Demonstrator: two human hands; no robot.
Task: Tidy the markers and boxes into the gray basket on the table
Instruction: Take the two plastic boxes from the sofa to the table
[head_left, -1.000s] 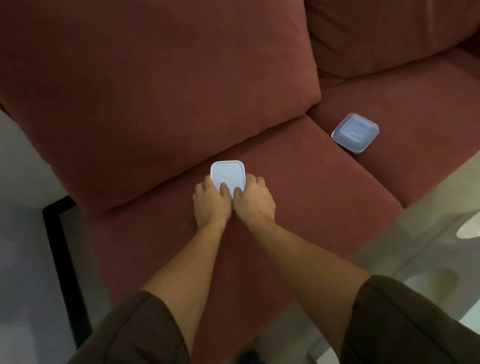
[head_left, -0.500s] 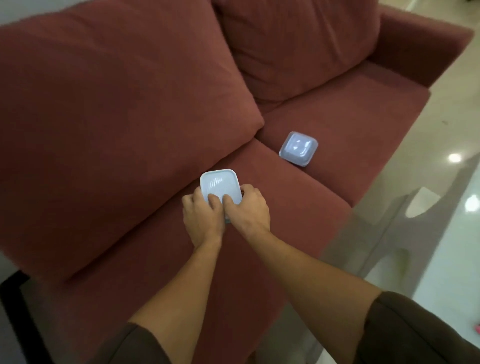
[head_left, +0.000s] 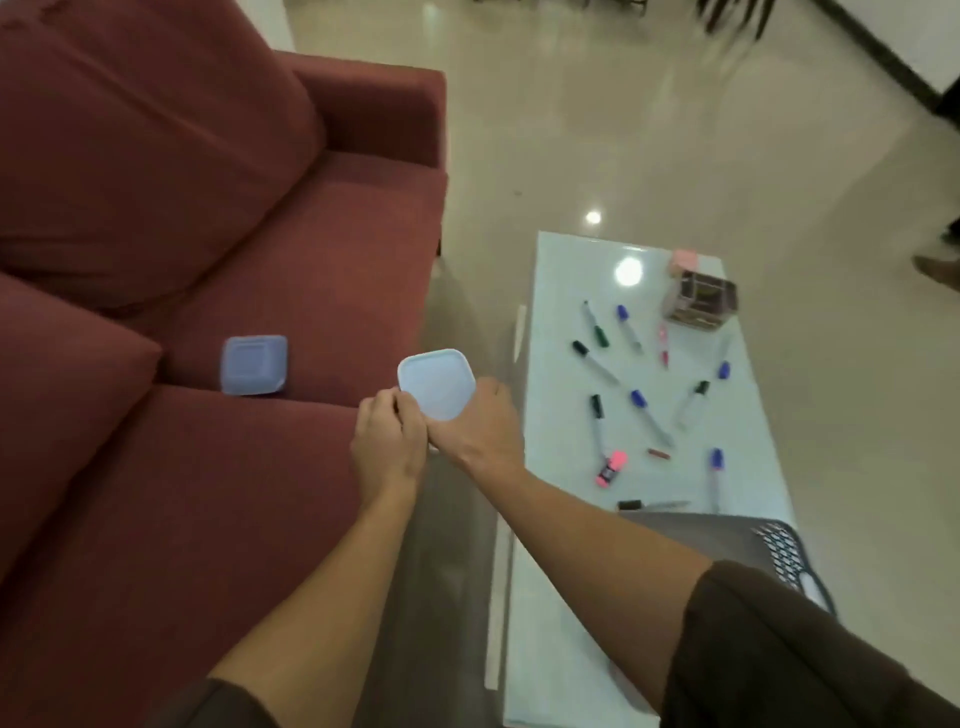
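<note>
Both hands hold a small white lidded box (head_left: 437, 383) in the air beside the sofa's front edge. My left hand (head_left: 388, 448) grips its near left side and my right hand (head_left: 480, 423) its right side. A second, blue lidded box (head_left: 254, 365) lies on the red sofa seat (head_left: 291, 291). Several markers (head_left: 644, 410) with blue, black and green caps lie scattered on the white glass table (head_left: 561, 597), along with a pink highlighter (head_left: 612, 466). The gray basket (head_left: 779, 545) stands at the table's near right, partly hidden by my right sleeve.
A clear organiser box (head_left: 700, 300) with a pink item behind it stands at the table's far end. A narrow strip of glossy floor (head_left: 457, 519) separates sofa and table. Someone's shoe (head_left: 937, 267) shows at the right edge.
My view has swung right from the sofa cushions to the table. Both hands have lifted the white box off the seat and carried it rightward past the sofa's edge.
</note>
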